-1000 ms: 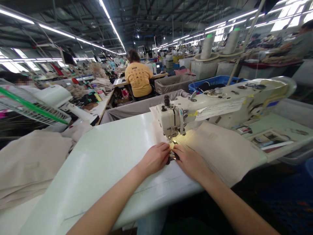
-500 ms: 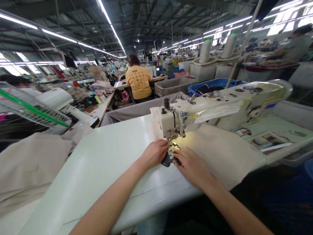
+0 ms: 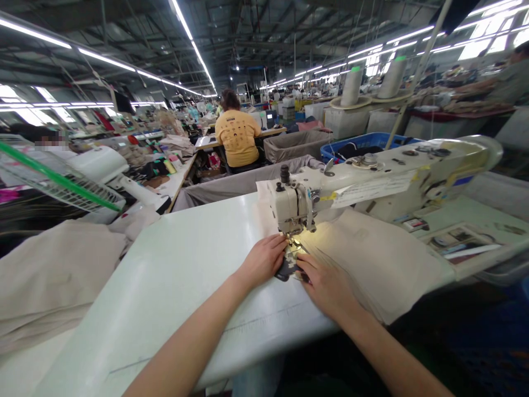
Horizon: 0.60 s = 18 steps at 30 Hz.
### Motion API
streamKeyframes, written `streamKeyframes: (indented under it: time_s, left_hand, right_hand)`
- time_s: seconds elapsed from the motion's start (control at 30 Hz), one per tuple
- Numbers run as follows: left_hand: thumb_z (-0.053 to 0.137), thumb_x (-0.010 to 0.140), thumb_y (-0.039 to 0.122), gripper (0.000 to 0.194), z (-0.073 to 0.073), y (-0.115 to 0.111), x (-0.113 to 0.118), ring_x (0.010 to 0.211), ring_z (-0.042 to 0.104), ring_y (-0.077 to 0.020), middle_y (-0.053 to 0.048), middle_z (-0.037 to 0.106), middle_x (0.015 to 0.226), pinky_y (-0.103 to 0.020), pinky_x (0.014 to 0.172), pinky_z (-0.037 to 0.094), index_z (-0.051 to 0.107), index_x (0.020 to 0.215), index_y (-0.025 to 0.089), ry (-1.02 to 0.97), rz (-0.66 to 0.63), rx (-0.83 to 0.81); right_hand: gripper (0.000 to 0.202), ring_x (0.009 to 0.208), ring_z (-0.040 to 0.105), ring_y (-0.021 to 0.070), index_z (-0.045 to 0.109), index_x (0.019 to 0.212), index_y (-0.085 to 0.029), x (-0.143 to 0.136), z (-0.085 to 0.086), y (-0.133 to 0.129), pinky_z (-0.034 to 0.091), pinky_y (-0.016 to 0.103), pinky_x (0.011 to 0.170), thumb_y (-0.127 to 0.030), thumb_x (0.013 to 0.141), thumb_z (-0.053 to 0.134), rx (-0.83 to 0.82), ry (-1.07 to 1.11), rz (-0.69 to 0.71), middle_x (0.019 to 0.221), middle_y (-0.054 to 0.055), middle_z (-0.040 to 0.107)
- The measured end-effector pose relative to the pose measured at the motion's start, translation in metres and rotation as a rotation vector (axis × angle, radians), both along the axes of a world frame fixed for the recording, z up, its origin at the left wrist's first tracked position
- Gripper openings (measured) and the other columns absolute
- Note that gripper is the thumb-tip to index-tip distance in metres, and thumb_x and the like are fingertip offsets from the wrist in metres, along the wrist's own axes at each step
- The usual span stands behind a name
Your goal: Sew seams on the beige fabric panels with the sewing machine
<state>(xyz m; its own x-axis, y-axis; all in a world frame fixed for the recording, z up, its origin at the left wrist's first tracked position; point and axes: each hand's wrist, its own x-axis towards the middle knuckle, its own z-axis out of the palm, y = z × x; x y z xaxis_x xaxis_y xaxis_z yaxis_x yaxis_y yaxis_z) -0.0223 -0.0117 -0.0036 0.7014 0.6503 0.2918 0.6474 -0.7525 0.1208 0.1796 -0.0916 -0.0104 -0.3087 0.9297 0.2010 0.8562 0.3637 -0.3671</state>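
Note:
A white sewing machine (image 3: 289, 204) stands on the pale table, its lamp lighting the needle area. Under and in front of the presser foot lies a small dark fabric piece (image 3: 284, 271) with a light, patterned part. My left hand (image 3: 262, 259) is at its left edge, fingers together and bent close by the foot, thumb hidden. On the opposite side my right hand (image 3: 322, 278) grips the piece's right edge between fingers and thumb. Beige cloth (image 3: 376, 256) spreads beneath the machine arm, right of my right hand.
More beige cloth (image 3: 58, 275) is heaped at the left. A grey fabric-lined bin (image 3: 239, 179) sits behind the table, and a blue crate (image 3: 363, 144) behind the machine. A small tray (image 3: 458, 240) with tools lies at right. A person in a yellow shirt (image 3: 236, 135) sits ahead.
The whole view has shifted slightly to the right. My hands keep nearly the same place at the presser foot, with the right fingers slightly changed on the dark piece.

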Motion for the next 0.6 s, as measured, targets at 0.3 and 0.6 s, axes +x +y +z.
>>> streamKeyframes:
  time_s: [0.3,0.6]
  left_hand:
    - [0.046,0.099,0.022,0.04,-0.003,-0.001,0.001,0.132,0.054,-0.027,-0.015,0.06,0.14,-0.046,0.11,0.048,0.057,0.136,0.014,0.028,0.072,0.014]
    - [0.05,0.099,0.026,0.036,0.015,-0.007,0.005,0.119,0.055,-0.0275,-0.011,0.064,0.131,-0.045,0.102,0.05,0.058,0.133,0.019,0.112,0.15,-0.01]
  right_hand:
    - [0.032,0.105,0.071,0.0256,0.067,0.126,-0.02,-0.001,0.002,-0.002,0.059,0.036,0.083,-0.019,0.096,0.054,-0.006,-0.013,-0.018,0.139,0.007,0.064]
    - [0.032,0.104,0.072,0.0258,0.069,0.123,-0.022,-0.001,0.002,0.001,0.059,0.037,0.084,-0.02,0.094,0.056,-0.006,0.021,-0.025,0.139,0.007,0.064]
